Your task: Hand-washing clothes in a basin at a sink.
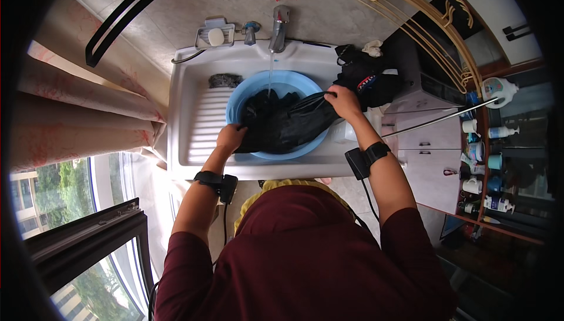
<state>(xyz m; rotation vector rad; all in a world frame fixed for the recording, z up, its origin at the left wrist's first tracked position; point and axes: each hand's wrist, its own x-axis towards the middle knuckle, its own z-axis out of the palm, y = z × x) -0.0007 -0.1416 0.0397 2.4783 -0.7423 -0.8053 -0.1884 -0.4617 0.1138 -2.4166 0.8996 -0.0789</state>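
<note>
Both my hands grip a wet black garment (293, 122), stretched across a light blue plastic basin (304, 80). My left hand (232, 137) pinches its lower left edge at the basin's near left rim. At the upper right, my right hand (344, 100) holds a gathered, pleated end of the cloth. A thin stream of water runs from the chrome faucet (278, 30) into the basin, onto dark cloth lying there. The basin sits in a white laundry sink (185, 171) with a ribbed washboard (207, 122) on its left side. Much of the basin's inside is hidden under the cloth.
More black clothing (374, 85) is heaped on the sink's right corner. A dark scrubbing pad (224, 80) lies left of the basin; a soap bar (216, 37) rests in a wall dish. A translucent container (343, 132) stands by my right forearm. Gold hangers (410, 21) hang above right.
</note>
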